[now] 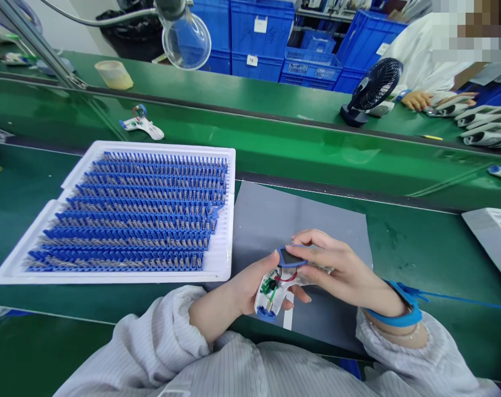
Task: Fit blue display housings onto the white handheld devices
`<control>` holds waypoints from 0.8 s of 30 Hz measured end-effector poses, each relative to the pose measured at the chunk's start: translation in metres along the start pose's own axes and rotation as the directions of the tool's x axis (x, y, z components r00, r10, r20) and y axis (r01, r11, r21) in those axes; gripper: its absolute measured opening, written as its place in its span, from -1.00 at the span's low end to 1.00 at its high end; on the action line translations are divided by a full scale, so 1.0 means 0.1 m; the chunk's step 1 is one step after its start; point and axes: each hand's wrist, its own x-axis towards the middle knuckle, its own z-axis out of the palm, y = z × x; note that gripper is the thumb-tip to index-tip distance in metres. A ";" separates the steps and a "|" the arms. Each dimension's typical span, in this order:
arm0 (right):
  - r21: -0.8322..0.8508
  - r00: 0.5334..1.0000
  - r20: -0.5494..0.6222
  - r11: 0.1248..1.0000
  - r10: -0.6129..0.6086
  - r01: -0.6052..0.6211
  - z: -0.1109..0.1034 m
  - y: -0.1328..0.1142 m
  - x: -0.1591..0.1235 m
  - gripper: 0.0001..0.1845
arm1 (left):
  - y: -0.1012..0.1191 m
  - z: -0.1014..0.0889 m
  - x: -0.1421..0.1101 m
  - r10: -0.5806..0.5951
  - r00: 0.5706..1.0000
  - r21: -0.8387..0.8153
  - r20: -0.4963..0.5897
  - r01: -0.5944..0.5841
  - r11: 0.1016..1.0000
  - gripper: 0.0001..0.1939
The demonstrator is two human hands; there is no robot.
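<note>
The left grip is closed partway around an open white housing at the lower centre of the frame, thumb on the upper side and fingers beneath. This seems to support it from below while leaving its open face accessible. A green circuit board shows inside, and a blue end piece points toward the bottom of the frame.

The right grip is nearly closed on a blue-rimmed dark panel, fingertips at its far and right edges. The left thumb reaches its left edge, probably to steady it. The panel sits above the housing, joined by red and black wires; holding the two pieces so close likely spares these wires from strain.

Both hands work over a grey mat on the green desk, which would shield pieces from the hard top. A blue wristband circles the right wrist, its cord running to the right edge of the frame.

At the left, a white tray holds blue parts with metal pieces in slanting rows, an arrangement that suits picking them singly. Its right side is beside the mat, within easy reach of the left hand.
</note>
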 end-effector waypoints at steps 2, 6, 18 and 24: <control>0.015 0.993 0.045 0.994 -0.109 0.109 -0.03 -0.02 -0.05 -0.68 | 0.00 0.01 -0.03 0.042 0.996 0.078 0.085 -0.049 0.996 -0.35; 0.047 0.961 0.045 0.961 -0.273 0.271 -0.03 -0.01 -0.10 -0.73 | 0.00 -0.02 -0.08 0.049 0.984 0.217 0.173 -0.086 0.972 -0.34; -0.451 0.891 -0.014 0.798 -0.454 0.400 0.10 -0.14 -0.20 -0.87 | -0.01 0.02 -0.10 0.064 0.998 0.300 -0.001 -0.061 0.952 -0.36; -0.424 0.893 -0.046 0.818 -0.448 0.389 0.11 -0.13 -0.19 -0.89 | -0.01 0.02 -0.09 0.068 0.997 0.307 -0.040 -0.052 0.950 -0.32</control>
